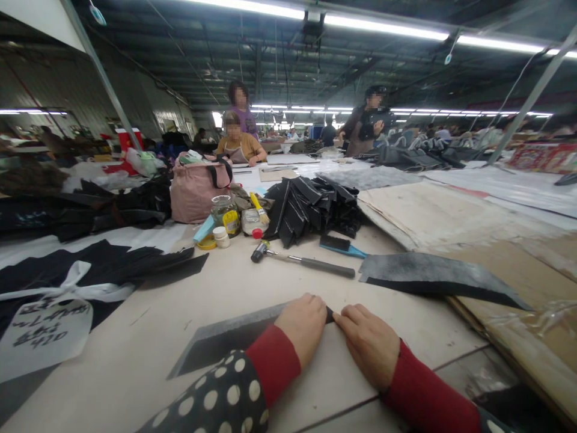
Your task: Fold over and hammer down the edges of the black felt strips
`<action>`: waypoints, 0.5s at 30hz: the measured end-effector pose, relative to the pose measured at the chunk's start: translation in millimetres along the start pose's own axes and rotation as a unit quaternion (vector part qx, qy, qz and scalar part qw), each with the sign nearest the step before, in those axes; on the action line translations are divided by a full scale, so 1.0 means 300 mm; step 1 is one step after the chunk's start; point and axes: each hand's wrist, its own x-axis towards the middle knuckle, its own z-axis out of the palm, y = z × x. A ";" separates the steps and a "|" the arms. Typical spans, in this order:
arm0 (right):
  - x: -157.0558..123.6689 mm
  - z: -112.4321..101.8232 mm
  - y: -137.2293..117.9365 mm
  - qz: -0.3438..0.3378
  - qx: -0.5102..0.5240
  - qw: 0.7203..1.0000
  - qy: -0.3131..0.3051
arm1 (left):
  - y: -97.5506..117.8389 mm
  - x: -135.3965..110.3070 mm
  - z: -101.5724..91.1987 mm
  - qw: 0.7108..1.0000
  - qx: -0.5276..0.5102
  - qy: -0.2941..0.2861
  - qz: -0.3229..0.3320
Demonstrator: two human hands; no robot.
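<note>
Black strip (pixel 219 344) lies on our pale table (pixel 130 379) in the head view; our left hand (pixel 304 329), loosely curled, covers its right part, our right hand (pixel 372 346) touches its far end; whether either pinches it, we cannot tell.

Fingers (pixel 354 323) on dark strip (pixel 225 340), hammer (pixel 315 264) beyond

Head cam faces fwd & dn over table (pixel 126 361); L hand (pixel 303 328) & R hand (pixel 372 346) close, roof (pixel 189 45) up top.
</note>
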 end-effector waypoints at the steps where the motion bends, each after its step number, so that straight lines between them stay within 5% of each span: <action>1: 0.002 -0.002 0.000 0.001 0.000 1.000 -0.002 | -0.007 0.003 -0.007 1.000 -0.003 0.001 -0.001; 8: 0.013 -0.022 -0.008 0.034 0.023 0.997 -0.073 | -0.067 0.011 -0.027 1.000 -0.022 0.012 -0.017; 15: 0.056 -0.109 0.090 0.036 0.168 0.962 -0.214 | -0.108 -0.027 0.042 0.980 -0.150 0.074 -0.112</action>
